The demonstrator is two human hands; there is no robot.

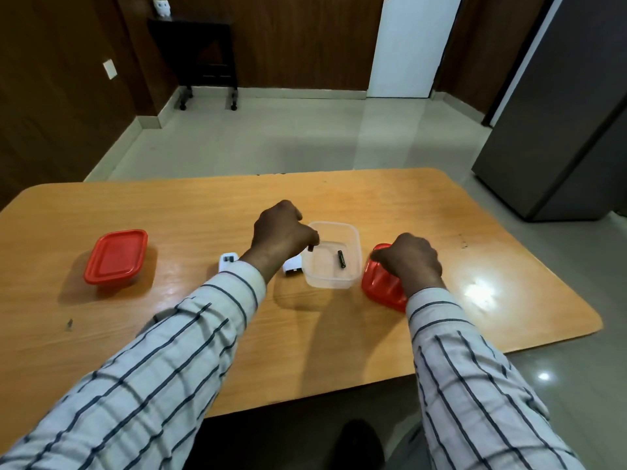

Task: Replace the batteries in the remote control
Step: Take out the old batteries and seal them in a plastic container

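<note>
A clear open plastic box (353,279) stands mid-table with one black battery (341,259) lying inside. My left hand (281,230) hovers over the box's left rim, fingers pinched on a second black battery (310,247) pointing down. My right hand (409,261) rests on a red lid (378,286), tilted on the table just right of the box. A white remote (226,261), its battery bay showing, lies left of my left wrist. Another white piece (292,266), perhaps the remote's cover, peeks out under my left hand.
A second box closed with a red lid (115,256) stands at the table's left. A small dark speck (70,323) lies near the front left. The wooden table (203,205) ends just past my right hand; a dark cabinet (559,130) stands beyond it.
</note>
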